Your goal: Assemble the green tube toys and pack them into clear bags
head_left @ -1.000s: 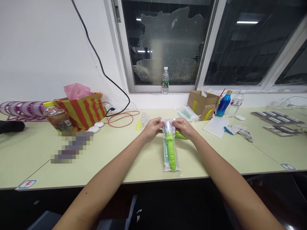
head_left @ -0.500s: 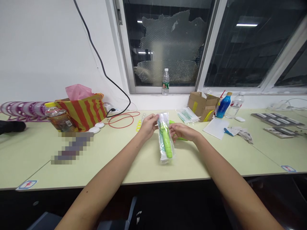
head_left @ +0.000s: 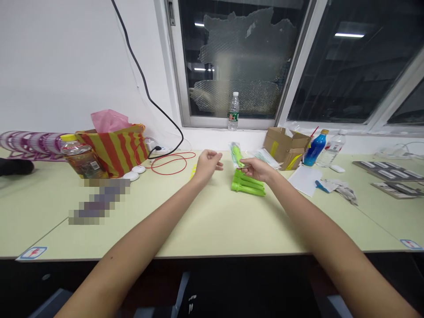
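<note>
My right hand [head_left: 255, 169] grips the near end of a clear plastic packet [head_left: 236, 152] with a bright green tubular piece inside. The packet is tilted, its far end pointing towards the window. Under and just in front of that hand, several green tubular pieces [head_left: 248, 190] lie side by side on the pale table [head_left: 212, 225]. To their left, my left hand [head_left: 208, 165] is raised above the table with its fingers apart and slightly curled, holding nothing. Small yellow coils [head_left: 193, 171] show partly behind its wrist.
A cardboard box [head_left: 286, 148], plastic packets [head_left: 265, 158], white paper [head_left: 303, 180], a blue bottle [head_left: 316, 148] and a glove [head_left: 341, 187] lie right. At left stand a striped bag [head_left: 119, 152] and a drink bottle [head_left: 84, 159], near a red cable [head_left: 168, 171].
The packet has moved away from me, now in my right hand only. My left hand has let go of it. The green pieces on the table have come into fuller view.
</note>
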`<state>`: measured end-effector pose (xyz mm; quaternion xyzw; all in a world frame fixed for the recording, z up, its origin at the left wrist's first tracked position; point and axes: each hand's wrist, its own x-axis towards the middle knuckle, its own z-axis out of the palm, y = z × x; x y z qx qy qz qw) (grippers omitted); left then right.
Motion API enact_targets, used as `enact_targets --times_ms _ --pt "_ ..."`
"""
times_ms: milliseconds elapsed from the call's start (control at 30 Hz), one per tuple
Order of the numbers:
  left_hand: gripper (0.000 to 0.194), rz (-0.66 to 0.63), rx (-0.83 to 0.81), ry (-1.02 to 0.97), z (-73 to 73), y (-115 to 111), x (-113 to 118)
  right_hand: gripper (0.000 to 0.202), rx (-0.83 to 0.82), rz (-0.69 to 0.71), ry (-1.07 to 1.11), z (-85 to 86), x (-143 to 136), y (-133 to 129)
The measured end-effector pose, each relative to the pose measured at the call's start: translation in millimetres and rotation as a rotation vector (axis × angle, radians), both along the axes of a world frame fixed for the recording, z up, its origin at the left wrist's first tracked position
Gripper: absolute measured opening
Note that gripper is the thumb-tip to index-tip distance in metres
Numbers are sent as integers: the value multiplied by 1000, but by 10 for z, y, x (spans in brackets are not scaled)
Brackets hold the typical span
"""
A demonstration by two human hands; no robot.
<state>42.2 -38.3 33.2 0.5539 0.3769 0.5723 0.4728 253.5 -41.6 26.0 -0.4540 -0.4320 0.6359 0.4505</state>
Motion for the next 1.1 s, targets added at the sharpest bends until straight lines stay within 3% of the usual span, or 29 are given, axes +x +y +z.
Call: enact_targets --times_ms 67,133,233,300,600,733,867,933,967,1033,1100 --pt "17 1 70 122 -203 -89 -128 4 -137 -39 -71 21 -32 274" --pt "7 113 239 275 -358 -114 -286 6 -199 -49 -108 20 -90 526" --pt "7 271 548 534 -464 -30 -511 7 -234 -68 -146 -31 -218 809" --pt "10 335 641 623 -481 65 -616 8 -228 -105 -173 -87 -308 931" --pt "15 495 556 564 -487 302 -925 38 -48 -362 -331 -239 -429 1176" --pt "14 513 499 588 -520 326 -1071 38 28 -378 -457 -226 -409 1092" --pt "13 435 435 709 -596 326 -1079 35 173 -466 -619 -229 -407 811" --pt "12 406 447 733 -618 310 -1027 32 343 -529 -706 -281 -430 610" --pt "11 399 472 744 -622 298 -994 28 505 -543 -800 -321 -448 501" --pt "14 399 535 782 -622 267 -925 20 784 -511 -920 -411 -495 288" --pt "20 407 564 851 -622 239 -869 17 958 -486 -945 -478 -531 107"
